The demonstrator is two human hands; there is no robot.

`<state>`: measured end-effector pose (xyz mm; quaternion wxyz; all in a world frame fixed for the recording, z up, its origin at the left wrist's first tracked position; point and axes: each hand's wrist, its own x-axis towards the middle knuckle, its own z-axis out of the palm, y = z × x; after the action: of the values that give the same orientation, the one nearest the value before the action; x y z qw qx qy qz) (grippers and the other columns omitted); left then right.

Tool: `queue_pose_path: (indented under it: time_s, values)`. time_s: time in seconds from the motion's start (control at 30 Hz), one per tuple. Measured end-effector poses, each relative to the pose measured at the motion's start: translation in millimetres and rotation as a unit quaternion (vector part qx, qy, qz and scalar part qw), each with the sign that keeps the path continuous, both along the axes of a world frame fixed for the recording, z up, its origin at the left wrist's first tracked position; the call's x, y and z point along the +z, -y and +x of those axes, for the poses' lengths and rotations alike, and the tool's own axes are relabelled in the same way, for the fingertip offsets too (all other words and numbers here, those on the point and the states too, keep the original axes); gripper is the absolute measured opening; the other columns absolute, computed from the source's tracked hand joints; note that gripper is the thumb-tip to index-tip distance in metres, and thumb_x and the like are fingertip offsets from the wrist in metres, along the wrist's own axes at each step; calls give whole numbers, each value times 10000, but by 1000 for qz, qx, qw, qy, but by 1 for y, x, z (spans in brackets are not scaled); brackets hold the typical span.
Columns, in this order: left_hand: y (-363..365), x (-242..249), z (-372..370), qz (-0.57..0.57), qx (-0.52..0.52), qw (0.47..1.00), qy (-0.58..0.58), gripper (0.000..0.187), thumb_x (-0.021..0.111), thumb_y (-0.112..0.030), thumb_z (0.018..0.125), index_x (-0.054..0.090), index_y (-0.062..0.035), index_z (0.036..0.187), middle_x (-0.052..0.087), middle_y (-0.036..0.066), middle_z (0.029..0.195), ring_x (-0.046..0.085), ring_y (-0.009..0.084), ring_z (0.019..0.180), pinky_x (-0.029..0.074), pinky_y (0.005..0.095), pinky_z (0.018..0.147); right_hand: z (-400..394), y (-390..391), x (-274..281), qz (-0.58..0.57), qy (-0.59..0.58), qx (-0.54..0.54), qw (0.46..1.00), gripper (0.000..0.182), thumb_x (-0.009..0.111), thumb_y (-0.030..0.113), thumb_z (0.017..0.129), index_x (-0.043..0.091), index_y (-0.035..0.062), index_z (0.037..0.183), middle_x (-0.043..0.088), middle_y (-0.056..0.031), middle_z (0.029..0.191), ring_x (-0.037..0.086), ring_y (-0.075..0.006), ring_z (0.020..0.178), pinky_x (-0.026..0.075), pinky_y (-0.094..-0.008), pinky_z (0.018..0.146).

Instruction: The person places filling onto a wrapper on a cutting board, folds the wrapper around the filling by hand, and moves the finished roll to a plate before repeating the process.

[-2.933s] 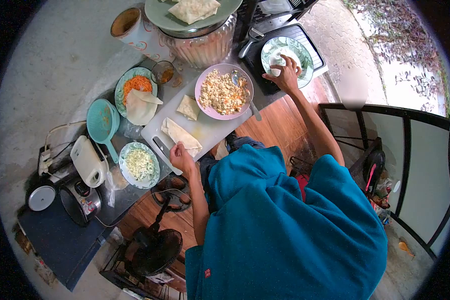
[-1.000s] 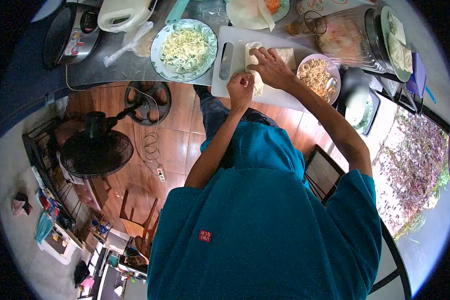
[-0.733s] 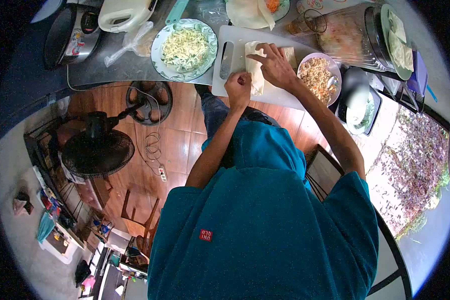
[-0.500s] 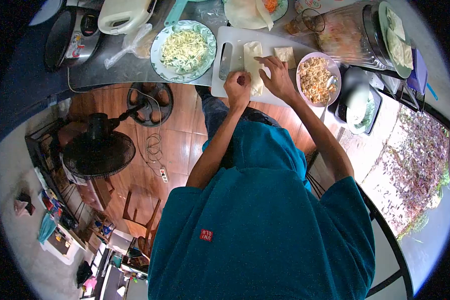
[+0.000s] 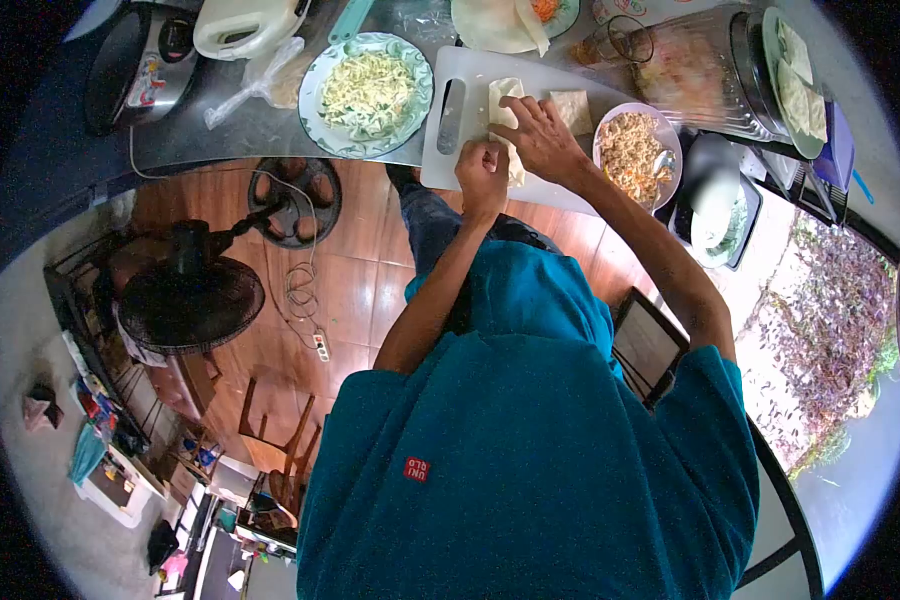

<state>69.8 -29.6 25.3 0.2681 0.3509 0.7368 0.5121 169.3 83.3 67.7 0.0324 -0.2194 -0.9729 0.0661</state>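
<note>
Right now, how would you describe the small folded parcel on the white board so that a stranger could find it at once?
Find the white cutting board on the grey counter, between the plate of shredded cabbage and the pink bowl of filling. The small folded parcel lies at the board's far corner, beside the right hand. It is square, closed and untouched, unlike the long wrapper under both hands.

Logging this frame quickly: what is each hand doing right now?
Left hand: closed, pinching the wrapper at its near end.
Right hand: open, pressed flat on the wrapper.
</note>
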Motion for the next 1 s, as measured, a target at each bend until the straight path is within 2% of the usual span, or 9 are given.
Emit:
queue_pose_path:
  time_s: [0.1,0.2,0.33,0.47,0.7,0.8,0.9,0.97,1.0]
  values:
    - [-2,-7,3,1,-5,1000,5,109,703,-107,837,664,-10,866,600,122,809,596,260,672,478,364,613,4,-10,-4,51,6,52,997,293,613,188,818,704,181,1097,507,-107,1303,479,-252,1178,390,-402,946]
    - [-2,-9,2,8,0,1000,0,112,706,-111,839,667,-11,871,617,130,830,612,265,691,487,366,625,-1,-14,3,-8,55,60,997,311,607,125,788,725,173,1072,489,-90,1323,468,-236,1210,377,-394,963]
    - [-1,-6,2,3,1,1000,1,106,706,-106,835,669,-13,870,633,140,855,631,270,728,500,366,650,-2,-20,4,-28,58,83,994,311,606,123,786,726,168,1069,486,-93,1332,455,-242,1228,370,-404,974]
    - [-1,-1,0,-4,-10,1000,20,111,706,-110,834,671,-12,874,634,138,855,632,275,738,503,369,664,-4,-26,3,-41,-4,56,998,338,603,99,772,724,160,1081,483,-104,1340,431,-264,1267,354,-415,1012]
    - [-1,-7,2,0,-3,1000,29,140,712,-128,842,671,-1,883,637,127,858,640,244,751,508,348,685,-5,-19,6,-61,41,67,995,337,613,95,757,734,147,1067,474,-112,1350,431,-283,1258,358,-419,1007]
    - [0,-8,1,2,-2,999,32,143,712,-129,844,672,1,890,640,124,855,641,238,749,507,343,682,-8,-17,10,-84,43,51,994,339,617,77,739,743,143,1045,474,-104,1346,439,-282,1245,361,-424,1001]
    - [0,-8,0,8,4,999,47,137,711,-126,843,674,-1,887,645,126,836,636,238,725,505,341,671,-9,-19,12,-69,6,12,998,394,603,56,751,716,150,1117,504,-85,1307,467,-267,1211,360,-422,988]
    - [-1,-8,-1,7,10,998,54,133,712,-125,841,675,-3,880,648,129,823,632,237,708,503,340,664,-8,-20,8,-164,-50,-115,979,455,588,42,775,667,152,1210,537,-82,1250,488,-259,1173,358,-426,975]
    - [-3,-5,-2,3,27,999,36,130,712,-123,837,676,-3,870,651,134,812,629,234,695,501,339,658,-7,-20,3,-117,-97,-129,980,458,616,80,821,622,155,1272,589,-65,1132,540,-230,1082,381,-418,942]
